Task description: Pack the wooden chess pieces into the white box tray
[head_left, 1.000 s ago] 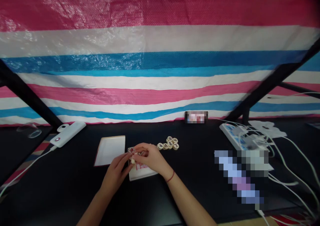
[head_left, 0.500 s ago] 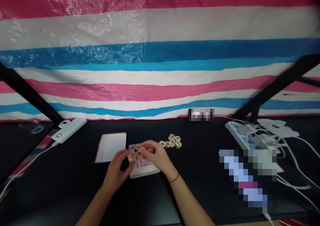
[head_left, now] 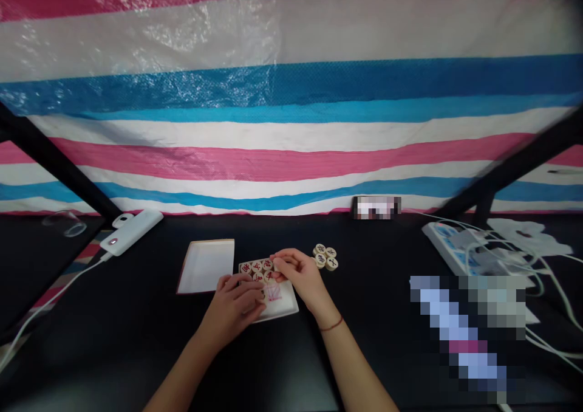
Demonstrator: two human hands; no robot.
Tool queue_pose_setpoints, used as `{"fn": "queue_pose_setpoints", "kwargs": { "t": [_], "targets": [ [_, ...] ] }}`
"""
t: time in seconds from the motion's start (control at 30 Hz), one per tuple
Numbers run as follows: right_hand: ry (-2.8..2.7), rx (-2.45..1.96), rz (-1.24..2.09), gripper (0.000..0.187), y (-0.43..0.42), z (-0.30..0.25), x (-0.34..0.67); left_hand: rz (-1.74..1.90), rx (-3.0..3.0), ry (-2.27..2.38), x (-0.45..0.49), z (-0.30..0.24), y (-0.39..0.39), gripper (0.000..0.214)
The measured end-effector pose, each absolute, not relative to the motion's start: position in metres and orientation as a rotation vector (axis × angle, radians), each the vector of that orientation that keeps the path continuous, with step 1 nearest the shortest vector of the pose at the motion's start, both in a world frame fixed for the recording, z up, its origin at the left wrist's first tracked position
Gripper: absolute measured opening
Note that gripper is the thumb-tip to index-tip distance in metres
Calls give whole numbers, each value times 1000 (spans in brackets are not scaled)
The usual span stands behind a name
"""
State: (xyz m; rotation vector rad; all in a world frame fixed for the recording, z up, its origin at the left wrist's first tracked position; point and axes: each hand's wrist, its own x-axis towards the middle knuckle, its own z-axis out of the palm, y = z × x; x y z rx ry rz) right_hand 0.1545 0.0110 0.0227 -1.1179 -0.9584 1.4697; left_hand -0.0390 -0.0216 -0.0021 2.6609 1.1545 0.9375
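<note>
A shallow white box [head_left: 286, 299] with red print lies on the black table [head_left: 136, 315]. Several round wooden chess pieces [head_left: 255, 268] with red characters lie in its far end. My left hand [head_left: 237, 305] rests on the box's near left corner, fingers curled on its edge. My right hand [head_left: 298, 272] hovers over the box's far right part, fingertips pinched on a wooden piece beside the row. A small heap of loose pieces [head_left: 326, 257] lies just right of my right hand. The box's white lid [head_left: 206, 265] lies flat to the left.
A white power bank [head_left: 132, 232] with a cable lies at the back left, next to a clear glass [head_left: 67, 222]. A power strip [head_left: 460, 248] with tangled white cables fills the right side. A striped tarp [head_left: 291, 96] hangs behind the table.
The row of pieces in the box has grown. My left hand dropped from near the pieces onto the box's near corner. The loose heap on the right has shrunk; the view shifted slightly.
</note>
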Motion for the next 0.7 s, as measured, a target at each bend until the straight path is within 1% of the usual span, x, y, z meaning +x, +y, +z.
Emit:
{"fn": "queue_pose_setpoints", "kwargs": {
  "t": [0.13,0.27,0.33,0.43,0.5,0.6,0.7],
  "targets": [
    [-1120,-1115,1431,32,11,19,156,853,2670,1238,-36,-3,-21,8],
    [-1397,-1114,1256,20,5,20,157,839,2607,1280,-39,0,-20,11],
    [-1580,-1069,1171,18,-2,22,157,853,2573,1288,-42,1,-18,18],
    [-1872,-1042,1063,27,-13,27,156,835,2572,1303,-48,5,-16,31],
    [-2000,-1061,988,29,-19,29,155,768,2616,1321,-51,8,-14,43],
    [-2108,-1128,893,23,-22,29,154,589,2678,1362,-52,12,-10,59],
    [-2226,-1191,814,13,-21,27,152,418,2679,1381,-52,12,-4,70]
  ]
}}
